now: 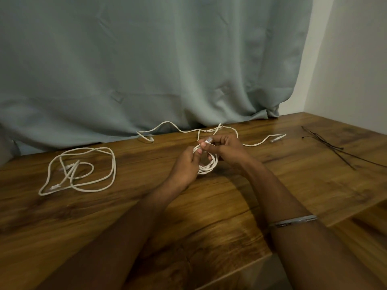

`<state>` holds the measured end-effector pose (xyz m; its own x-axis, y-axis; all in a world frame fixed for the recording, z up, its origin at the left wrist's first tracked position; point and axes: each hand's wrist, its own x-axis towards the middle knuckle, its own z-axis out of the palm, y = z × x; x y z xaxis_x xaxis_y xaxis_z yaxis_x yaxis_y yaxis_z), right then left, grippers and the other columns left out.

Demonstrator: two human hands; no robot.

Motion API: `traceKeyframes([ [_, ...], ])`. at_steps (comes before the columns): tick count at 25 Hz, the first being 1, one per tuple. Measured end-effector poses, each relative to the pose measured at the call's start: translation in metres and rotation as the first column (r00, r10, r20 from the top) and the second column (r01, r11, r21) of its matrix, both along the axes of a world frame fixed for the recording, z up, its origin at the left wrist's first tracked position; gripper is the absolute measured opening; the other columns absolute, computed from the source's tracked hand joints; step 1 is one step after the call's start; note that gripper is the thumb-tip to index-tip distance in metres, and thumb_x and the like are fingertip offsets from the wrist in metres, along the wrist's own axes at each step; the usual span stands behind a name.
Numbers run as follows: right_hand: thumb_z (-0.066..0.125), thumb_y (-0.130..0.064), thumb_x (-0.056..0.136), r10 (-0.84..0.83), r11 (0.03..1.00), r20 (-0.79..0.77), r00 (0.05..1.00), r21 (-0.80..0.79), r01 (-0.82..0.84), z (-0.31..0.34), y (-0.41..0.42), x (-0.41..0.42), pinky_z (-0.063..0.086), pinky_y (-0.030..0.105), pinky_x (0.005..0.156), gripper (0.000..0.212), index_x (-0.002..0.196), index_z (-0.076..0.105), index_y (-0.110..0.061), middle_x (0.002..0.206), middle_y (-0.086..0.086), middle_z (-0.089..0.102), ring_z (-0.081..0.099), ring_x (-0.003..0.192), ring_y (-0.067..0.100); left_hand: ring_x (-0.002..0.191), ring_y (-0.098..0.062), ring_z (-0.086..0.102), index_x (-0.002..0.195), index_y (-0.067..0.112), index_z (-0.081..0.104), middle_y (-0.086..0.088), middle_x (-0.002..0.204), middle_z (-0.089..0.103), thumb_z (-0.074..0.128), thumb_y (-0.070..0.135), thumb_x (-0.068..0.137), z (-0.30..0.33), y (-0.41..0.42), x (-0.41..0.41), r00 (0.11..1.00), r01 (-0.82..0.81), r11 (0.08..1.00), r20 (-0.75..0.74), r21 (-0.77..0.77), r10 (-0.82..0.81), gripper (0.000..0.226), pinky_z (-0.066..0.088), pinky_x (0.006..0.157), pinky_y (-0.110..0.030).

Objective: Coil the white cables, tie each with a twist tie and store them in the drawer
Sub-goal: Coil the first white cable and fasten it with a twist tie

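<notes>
Coiling stage for sure: left hand (184,166) has its grip curled around the small coil (207,166) just above the worktop (146,216), right hand (225,148) pinching the plug end. The loose tail still needs winding in, then grab a twist tie (326,145). Second cable (79,170) lies untouched at the left.
</notes>
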<state>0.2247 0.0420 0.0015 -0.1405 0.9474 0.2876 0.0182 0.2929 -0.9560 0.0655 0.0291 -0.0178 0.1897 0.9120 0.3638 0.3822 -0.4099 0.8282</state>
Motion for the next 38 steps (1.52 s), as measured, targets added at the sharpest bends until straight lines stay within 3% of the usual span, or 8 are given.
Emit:
traceKeyframes([
  [5,0.076,-0.009,0.091,-0.067,0.988,-0.054,0.996,-0.146,0.058,-0.001,-0.012,-0.013,0.061,0.032,0.072,0.007,0.090,0.077,-0.001,0.085,0.016,0.077,0.073,0.072,0.021,0.095,-0.023,0.066,0.113,0.006,0.064,-0.009,0.105,0.070,0.043,0.020,0.108,-0.006,0.006,0.005,0.997,-0.068,0.998,-0.032,-0.006,0.068,0.026,0.044,0.074,-0.027],
  [8,0.082,-0.035,0.086,-0.351,0.927,-0.020,0.936,-0.152,0.344,-0.001,-0.009,0.011,0.060,0.036,0.077,0.027,0.077,0.077,-0.010,0.079,0.010,0.078,0.073,0.076,0.021,0.103,-0.034,0.067,0.116,0.003,0.067,-0.019,0.112,0.072,0.044,0.018,0.107,-0.012,0.019,0.044,0.999,-0.037,0.999,0.016,0.011,0.037,0.029,0.049,0.086,-0.037],
  [12,0.067,-0.062,0.089,-0.625,0.772,0.133,0.769,-0.038,0.634,-0.001,-0.020,0.083,0.059,0.043,0.078,0.054,0.063,0.072,-0.015,0.066,0.001,0.073,0.072,0.070,0.017,0.105,-0.041,0.065,0.114,0.002,0.067,-0.024,0.113,0.070,0.042,0.030,0.108,-0.012,0.017,0.134,1.000,-0.026,0.998,-0.016,-0.057,0.025,0.038,0.050,0.090,-0.046],
  [17,0.068,-0.039,0.096,-0.805,0.520,0.398,0.439,0.120,0.845,-0.011,-0.028,0.190,0.050,0.028,0.064,0.024,0.086,0.077,-0.019,0.086,0.000,0.075,0.063,0.073,0.010,0.108,-0.040,0.062,0.118,0.002,0.061,-0.022,0.117,0.067,0.041,0.028,0.108,-0.019,0.002,0.185,1.000,-0.001,1.000,-0.017,0.008,0.001,0.035,0.043,0.083,-0.038],
  [21,0.068,-0.028,0.094,-0.811,0.409,0.556,0.184,0.314,0.857,-0.007,-0.011,0.256,0.053,0.029,0.069,0.016,0.103,0.079,-0.019,0.101,0.000,0.077,0.066,0.084,0.014,0.102,-0.036,0.063,0.115,0.006,0.062,-0.016,0.111,0.069,0.041,0.031,0.108,-0.023,0.008,0.178,0.999,-0.002,1.000,0.040,-0.002,0.002,0.033,0.047,0.085,-0.042],
  [27,0.067,-0.019,0.093,-0.598,0.412,0.799,-0.059,0.370,0.833,-0.006,0.037,0.309,0.060,0.039,0.084,0.024,0.116,0.074,-0.019,0.104,0.005,0.074,0.068,0.093,0.024,0.092,-0.024,0.059,0.112,0.011,0.062,-0.003,0.098,0.064,0.041,0.030,0.108,-0.022,0.006,0.179,0.999,0.023,1.000,0.040,-0.013,-0.022,0.029,0.039,0.076,-0.033],
  [34,0.059,-0.018,0.095,-0.563,0.382,0.806,-0.183,0.450,0.807,-0.023,0.066,0.321,0.059,0.044,0.086,0.019,0.109,0.073,-0.016,0.105,0.009,0.072,0.068,0.099,0.031,0.085,-0.020,0.059,0.107,0.017,0.061,0.001,0.091,0.063,0.040,0.035,0.107,-0.023,0.013,0.180,0.999,0.037,0.999,0.023,-0.030,-0.037,0.028,0.040,0.072,-0.035],
  [38,0.061,-0.016,0.096,-0.629,0.415,0.756,-0.183,0.525,0.743,-0.015,0.057,0.306,0.058,0.042,0.079,0.016,0.108,0.072,-0.017,0.098,0.006,0.071,0.067,0.089,0.026,0.087,-0.020,0.060,0.108,0.016,0.062,0.002,0.092,0.064,0.041,0.033,0.107,-0.025,0.015,0.181,0.998,0.043,0.999,0.038,-0.012,-0.043,0.028,0.042,0.074,-0.036],
])
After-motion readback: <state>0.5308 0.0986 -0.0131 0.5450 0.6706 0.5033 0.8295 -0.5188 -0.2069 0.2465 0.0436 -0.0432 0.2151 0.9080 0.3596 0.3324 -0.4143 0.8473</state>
